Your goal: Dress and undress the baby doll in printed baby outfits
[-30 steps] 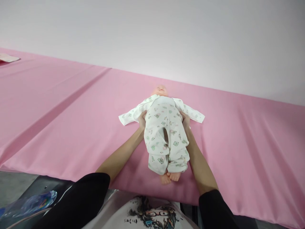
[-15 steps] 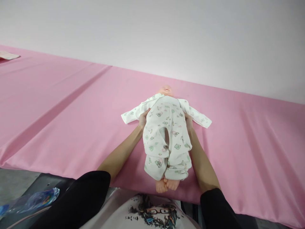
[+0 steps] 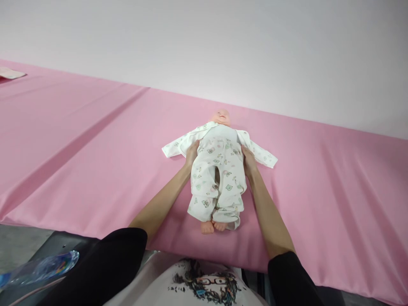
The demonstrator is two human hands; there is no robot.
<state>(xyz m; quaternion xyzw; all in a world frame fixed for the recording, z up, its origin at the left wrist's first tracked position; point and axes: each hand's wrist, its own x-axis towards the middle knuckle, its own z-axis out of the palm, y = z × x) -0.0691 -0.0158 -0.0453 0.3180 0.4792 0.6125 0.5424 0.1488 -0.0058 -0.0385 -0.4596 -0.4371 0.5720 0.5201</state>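
A baby doll [image 3: 225,144] lies on its back on the pink padded mat, its head away from me. It wears white printed trousers [image 3: 219,159] with an open crotch and a white printed jacket [image 3: 191,138] with the sleeves spread to both sides. Its bare feet [image 3: 213,226] point toward me. My left hand [image 3: 192,154] grips the trousers at the doll's waist on the left side. On the right side my right hand [image 3: 249,160] holds the waist in the same way. The fingers of both hands are partly hidden by the trousers and the doll.
The pink mat [image 3: 127,170] spans the table, with a raised crease on the left. Behind it stands a pale wall [image 3: 204,51]. A folded cloth [image 3: 11,73] lies at the far left. Below the mat's front edge, a clear plastic bottle [image 3: 44,268] rests on a dark surface.
The doll's hips and legs have come down toward the mat, and its feet have moved away from me. More of its face shows. Both hands still grip the waist.
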